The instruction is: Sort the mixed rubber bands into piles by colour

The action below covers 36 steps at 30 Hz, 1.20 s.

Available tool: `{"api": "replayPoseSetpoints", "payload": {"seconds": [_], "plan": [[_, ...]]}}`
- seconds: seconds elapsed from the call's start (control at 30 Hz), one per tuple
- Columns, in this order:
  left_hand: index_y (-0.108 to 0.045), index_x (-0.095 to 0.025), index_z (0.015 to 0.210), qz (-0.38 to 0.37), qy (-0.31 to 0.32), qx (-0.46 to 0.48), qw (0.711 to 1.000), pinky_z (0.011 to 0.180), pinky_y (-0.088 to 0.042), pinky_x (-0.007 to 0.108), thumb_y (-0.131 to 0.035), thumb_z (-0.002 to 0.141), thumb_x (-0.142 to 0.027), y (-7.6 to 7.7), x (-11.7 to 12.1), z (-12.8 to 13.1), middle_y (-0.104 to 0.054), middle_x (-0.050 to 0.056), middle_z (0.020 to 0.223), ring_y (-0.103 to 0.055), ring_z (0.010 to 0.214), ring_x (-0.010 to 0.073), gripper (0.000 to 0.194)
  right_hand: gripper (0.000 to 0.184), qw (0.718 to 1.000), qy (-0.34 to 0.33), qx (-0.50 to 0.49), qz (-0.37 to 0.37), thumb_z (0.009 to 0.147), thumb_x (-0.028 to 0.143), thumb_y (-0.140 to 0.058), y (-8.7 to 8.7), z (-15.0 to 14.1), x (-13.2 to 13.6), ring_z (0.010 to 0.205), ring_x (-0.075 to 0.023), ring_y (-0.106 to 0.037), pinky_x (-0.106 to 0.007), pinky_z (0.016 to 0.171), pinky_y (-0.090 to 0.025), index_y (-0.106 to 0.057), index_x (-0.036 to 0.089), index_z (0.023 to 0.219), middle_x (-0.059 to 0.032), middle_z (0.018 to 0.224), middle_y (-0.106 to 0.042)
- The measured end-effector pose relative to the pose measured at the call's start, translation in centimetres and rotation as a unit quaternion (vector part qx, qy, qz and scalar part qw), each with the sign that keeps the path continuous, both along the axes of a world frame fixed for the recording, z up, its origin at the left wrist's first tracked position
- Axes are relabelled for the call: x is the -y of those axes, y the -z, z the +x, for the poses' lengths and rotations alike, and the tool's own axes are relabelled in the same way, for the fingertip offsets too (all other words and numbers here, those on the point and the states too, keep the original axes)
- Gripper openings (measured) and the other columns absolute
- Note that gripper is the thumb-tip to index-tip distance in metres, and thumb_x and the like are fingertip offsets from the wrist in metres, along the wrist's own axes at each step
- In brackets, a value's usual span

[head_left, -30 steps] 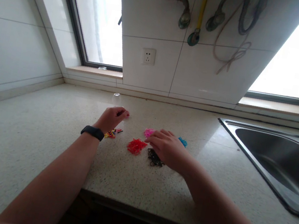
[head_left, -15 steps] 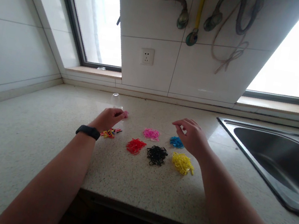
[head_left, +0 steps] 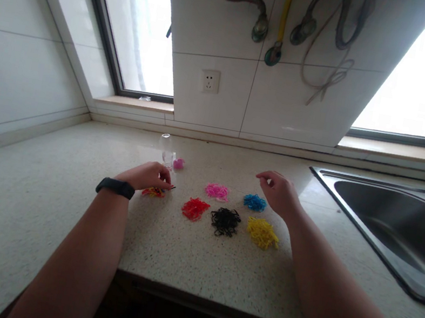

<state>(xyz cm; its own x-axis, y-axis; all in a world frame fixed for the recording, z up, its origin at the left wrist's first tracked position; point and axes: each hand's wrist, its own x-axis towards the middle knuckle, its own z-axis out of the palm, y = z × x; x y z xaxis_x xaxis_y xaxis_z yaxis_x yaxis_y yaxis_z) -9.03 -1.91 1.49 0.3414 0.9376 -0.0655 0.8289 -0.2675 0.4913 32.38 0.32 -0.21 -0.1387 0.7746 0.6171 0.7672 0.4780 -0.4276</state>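
Observation:
My left hand (head_left: 152,176), with a black wristband (head_left: 115,187) behind it, is low over a pile of mixed-colour small rubber bands (head_left: 153,192). Its thumb and fingers pinch together at a dark band at the pile's right edge. My right hand (head_left: 278,191) hovers just behind and right of the blue rubber bands (head_left: 254,202); its fingers are closed, and anything between them is too small to see. Between the hands lie piles of pink bands (head_left: 217,191), red bands (head_left: 195,209), black bands (head_left: 225,222) and yellow bands (head_left: 262,233).
A clear bottle (head_left: 165,146) stands behind my left hand, with a pink, rounded piece (head_left: 179,163) beside it. The steel sink (head_left: 349,243) is set into the speckled counter (head_left: 186,261) on the right. Hoses (head_left: 284,18) and a socket (head_left: 210,81) are on the wall.
My left hand has moved back and down from the pink piece to the mixed bands, uncovering the pink piece. My right hand has shifted slightly right.

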Motion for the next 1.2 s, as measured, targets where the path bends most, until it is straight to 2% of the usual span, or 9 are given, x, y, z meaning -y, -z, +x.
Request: {"api": "replayPoseSetpoints", "payload": {"seconds": [0.1,0.37,0.63,0.93,1.2], "plan": [[-0.078,-0.019,0.083,-0.017,0.003,-0.004,1.000,0.058,-0.040,0.025,-0.073,0.070,-0.044,0.2,0.0,0.0,-0.073,0.003,0.073,-0.061,0.064,0.0160,0.028,0.024,1.000,0.000,-0.003,-0.006,0.087,0.025,-0.053,0.1,0.0,-0.1,0.065,-0.0177,-0.058,-0.031,0.067,-0.043,-0.075,0.021,0.093,-0.0059,0.081,-0.070],[-0.080,-0.022,0.078,0.028,0.017,0.023,0.999,0.055,-0.040,0.023,-0.071,0.072,-0.042,1.3,-0.9,-0.8,-0.073,0.004,0.068,-0.062,0.060,0.0160,0.023,0.025,1.000,-0.002,0.005,-0.006,0.086,0.026,-0.052,0.2,0.1,-0.2,0.067,-0.0187,-0.059,-0.032,0.067,-0.045,-0.076,0.021,0.094,-0.0059,0.081,-0.071],[-0.077,-0.020,0.084,0.055,0.015,0.047,0.997,0.058,-0.042,0.025,-0.068,0.079,-0.046,0.4,-0.3,0.1,-0.071,0.004,0.072,-0.062,0.063,0.0156,0.028,0.024,1.000,-0.006,0.006,-0.006,0.086,0.024,-0.052,0.1,-0.2,0.0,0.068,-0.0178,-0.059,-0.031,0.067,-0.044,-0.075,0.022,0.094,-0.0052,0.085,-0.071],[-0.073,-0.016,0.086,0.050,0.040,0.180,0.982,0.065,-0.045,0.027,-0.070,0.082,-0.043,-0.3,0.6,3.2,-0.069,0.004,0.076,-0.058,0.068,0.0133,0.028,0.024,1.000,-0.006,-0.003,-0.003,0.086,0.024,-0.052,-0.4,-0.3,0.4,0.067,-0.0176,-0.058,-0.031,0.067,-0.044,-0.075,0.022,0.093,-0.0054,0.085,-0.071],[-0.071,-0.015,0.084,0.070,0.044,0.329,0.941,0.066,-0.046,0.027,-0.073,0.079,-0.042,-1.4,2.6,7.8,-0.067,0.004,0.079,-0.055,0.070,0.0128,0.027,0.024,1.000,-0.001,0.001,0.001,0.086,0.024,-0.052,-0.4,-0.5,0.6,0.069,-0.0179,-0.060,-0.031,0.069,-0.045,-0.075,0.023,0.093,-0.0049,0.085,-0.072]]}}
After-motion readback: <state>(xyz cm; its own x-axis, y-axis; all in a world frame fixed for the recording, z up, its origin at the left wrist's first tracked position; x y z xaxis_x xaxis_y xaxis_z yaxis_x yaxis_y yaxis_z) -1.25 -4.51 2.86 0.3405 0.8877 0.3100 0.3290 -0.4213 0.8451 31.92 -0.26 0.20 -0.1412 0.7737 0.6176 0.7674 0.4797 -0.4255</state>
